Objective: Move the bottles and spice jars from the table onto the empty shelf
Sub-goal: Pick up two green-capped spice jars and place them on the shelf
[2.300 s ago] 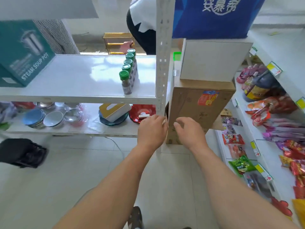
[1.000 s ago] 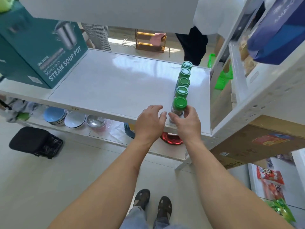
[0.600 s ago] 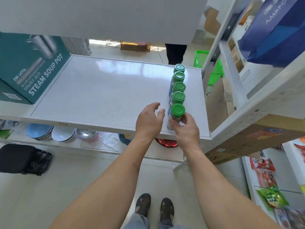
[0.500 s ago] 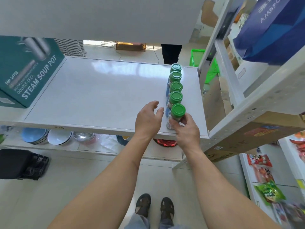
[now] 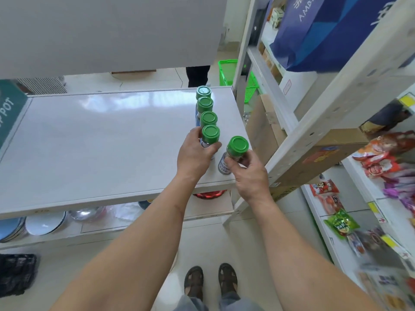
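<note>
Five green-capped spice jars stood on the white shelf [image 5: 89,153]. Four formed a row right of centre frame; the left hand [image 5: 194,153] gripped the nearest one [image 5: 210,136]. The right hand [image 5: 250,176] pinched the fifth jar [image 5: 233,153] near the front-right edge. Bare shelf spread leftward.
</note>
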